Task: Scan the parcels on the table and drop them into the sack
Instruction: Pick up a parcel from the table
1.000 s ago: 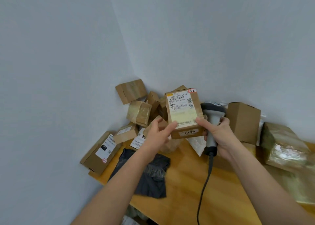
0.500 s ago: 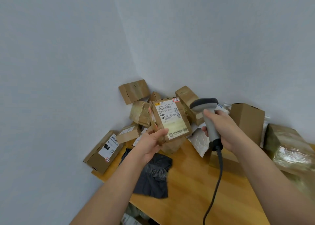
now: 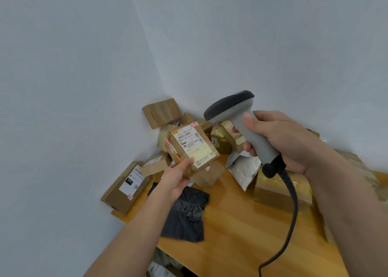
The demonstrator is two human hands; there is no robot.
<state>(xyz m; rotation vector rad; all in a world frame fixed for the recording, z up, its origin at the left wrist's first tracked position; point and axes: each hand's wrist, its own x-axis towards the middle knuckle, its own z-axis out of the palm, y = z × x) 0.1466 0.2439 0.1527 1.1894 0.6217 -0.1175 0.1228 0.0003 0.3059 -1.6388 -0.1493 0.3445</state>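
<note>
Gripping the small brown cardboard parcel (image 3: 192, 148) by its lower edge, the left hand (image 3: 178, 177) risks slippage; the grey corded scanner (image 3: 243, 127) (clasped by the right hand (image 3: 281, 140)) may misread the tilted label.

A small brown cardboard parcel (image 3: 192, 148) with a white and pale-yellow shipping label and barcode on its upper face is held tilted above the table, gripped at its lower corner. A grey handheld scanner (image 3: 241, 127) with a dark head and black coiled cable points down toward that label. More brown boxes (image 3: 161, 112) lie heaped in the wall corner on the wooden table (image 3: 241, 224), beside a white padded mailer (image 3: 244, 167) and a dark grey bag (image 3: 186, 213).
</note>
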